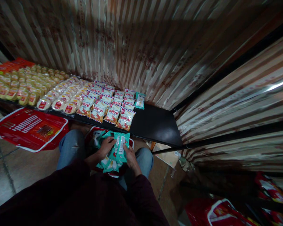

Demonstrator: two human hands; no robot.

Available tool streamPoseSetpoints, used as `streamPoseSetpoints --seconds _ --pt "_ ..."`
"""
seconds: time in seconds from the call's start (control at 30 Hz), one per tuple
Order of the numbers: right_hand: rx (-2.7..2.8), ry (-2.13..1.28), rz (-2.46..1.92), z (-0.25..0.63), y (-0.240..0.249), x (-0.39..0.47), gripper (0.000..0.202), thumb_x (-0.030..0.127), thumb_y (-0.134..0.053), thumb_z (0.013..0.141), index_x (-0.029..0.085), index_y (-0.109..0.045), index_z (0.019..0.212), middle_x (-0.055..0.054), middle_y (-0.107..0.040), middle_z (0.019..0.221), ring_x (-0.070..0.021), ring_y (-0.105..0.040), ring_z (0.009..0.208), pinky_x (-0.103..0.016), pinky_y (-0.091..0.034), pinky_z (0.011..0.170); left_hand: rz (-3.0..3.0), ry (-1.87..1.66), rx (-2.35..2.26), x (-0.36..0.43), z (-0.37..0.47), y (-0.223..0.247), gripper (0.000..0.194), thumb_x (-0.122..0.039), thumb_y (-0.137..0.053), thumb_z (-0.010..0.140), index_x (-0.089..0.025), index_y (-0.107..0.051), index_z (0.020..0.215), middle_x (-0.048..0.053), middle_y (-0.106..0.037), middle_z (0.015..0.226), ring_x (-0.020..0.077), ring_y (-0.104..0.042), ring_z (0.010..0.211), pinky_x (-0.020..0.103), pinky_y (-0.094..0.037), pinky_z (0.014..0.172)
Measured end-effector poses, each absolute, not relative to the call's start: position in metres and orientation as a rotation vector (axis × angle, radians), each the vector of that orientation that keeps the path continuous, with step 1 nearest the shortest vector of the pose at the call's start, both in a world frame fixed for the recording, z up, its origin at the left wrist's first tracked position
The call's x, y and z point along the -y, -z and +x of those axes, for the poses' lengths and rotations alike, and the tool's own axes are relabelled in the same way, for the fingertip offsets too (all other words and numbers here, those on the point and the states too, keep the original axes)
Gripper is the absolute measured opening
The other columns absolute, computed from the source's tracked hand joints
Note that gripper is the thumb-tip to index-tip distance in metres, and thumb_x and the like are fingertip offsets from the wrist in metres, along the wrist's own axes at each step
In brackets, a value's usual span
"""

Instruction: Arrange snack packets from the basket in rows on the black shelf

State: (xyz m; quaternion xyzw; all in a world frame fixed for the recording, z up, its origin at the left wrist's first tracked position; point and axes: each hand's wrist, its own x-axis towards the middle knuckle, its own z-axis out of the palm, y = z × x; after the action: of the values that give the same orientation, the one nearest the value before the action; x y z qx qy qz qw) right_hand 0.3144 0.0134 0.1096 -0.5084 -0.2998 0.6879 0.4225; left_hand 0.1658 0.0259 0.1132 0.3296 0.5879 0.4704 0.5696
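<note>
A teal snack bag (121,142), its white printed back panel facing up, is between my hands above the basket at my knees. My right hand (131,156) grips its right edge, thumb on top. At its left side, my left hand (106,147) has curled fingers pressed to the teal plastic; the fingertips are partly hidden. Several more teal bags (110,165) lie below in the red basket (131,142). On the black shelf (158,124) ahead, one teal bag (140,101) stands at the back, right of the rows of white-and-orange snack bags (113,113).
Round packaged cakes (58,97) and yellow wrapped ones (24,95) fill the shelf's left side, beside an orange package (13,65). A red basket (44,125) stands at left, another (217,213) at lower right. Black metal bars (231,135) and striped sheeting (132,47) bound the shelf.
</note>
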Motion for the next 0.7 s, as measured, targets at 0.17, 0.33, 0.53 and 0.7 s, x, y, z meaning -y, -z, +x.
streamPoseSetpoints --seconds 0.17,0.33,0.53,0.7 --pt "0.666 -1.714 -1.236 0.313 -0.119 -0.012 0.047 0.052 -0.073 0.065 0.019 -0.067 0.098 -0.003 -0.074 0.082 -0.0247 -0.070 0.083 -0.034 -0.055 0.073 0.751 -1.151 -1.377 -0.026 0.169 -0.118 0.033 -0.043 -0.067 0.062 -0.017 -0.063 0.083 0.003 -0.067 0.080 0.0187 -0.062 0.076 0.029 -0.046 0.068" --pt "0.579 -1.713 -1.231 0.311 -0.128 -0.011 0.046 0.050 -0.075 0.063 0.017 -0.067 0.094 -0.005 -0.075 0.084 -0.0254 -0.070 0.083 -0.034 -0.056 0.071 0.779 -1.181 -1.386 -0.031 0.170 -0.124 0.025 -0.037 -0.067 0.061 -0.018 -0.064 0.077 0.002 -0.066 0.076 0.0188 -0.060 0.078 0.029 -0.044 0.073" --pt "0.498 -1.710 -1.195 0.309 -0.133 -0.011 0.048 0.048 -0.078 0.060 0.017 -0.066 0.094 -0.005 -0.075 0.081 -0.0261 -0.071 0.082 -0.035 -0.057 0.070 0.806 -1.177 -1.365 -0.033 0.169 -0.129 0.020 -0.033 -0.067 0.062 -0.018 -0.063 0.075 0.003 -0.067 0.075 0.0191 -0.060 0.076 0.029 -0.044 0.074" --pt "0.504 -1.684 -1.214 0.310 -0.134 -0.011 0.044 0.048 -0.076 0.061 0.017 -0.066 0.091 -0.005 -0.075 0.081 -0.0258 -0.070 0.082 -0.035 -0.057 0.070 0.797 -1.162 -1.346 -0.032 0.168 -0.126 0.027 -0.033 -0.069 0.061 -0.018 -0.063 0.082 0.005 -0.068 0.083 0.0205 -0.062 0.083 0.031 -0.045 0.079"
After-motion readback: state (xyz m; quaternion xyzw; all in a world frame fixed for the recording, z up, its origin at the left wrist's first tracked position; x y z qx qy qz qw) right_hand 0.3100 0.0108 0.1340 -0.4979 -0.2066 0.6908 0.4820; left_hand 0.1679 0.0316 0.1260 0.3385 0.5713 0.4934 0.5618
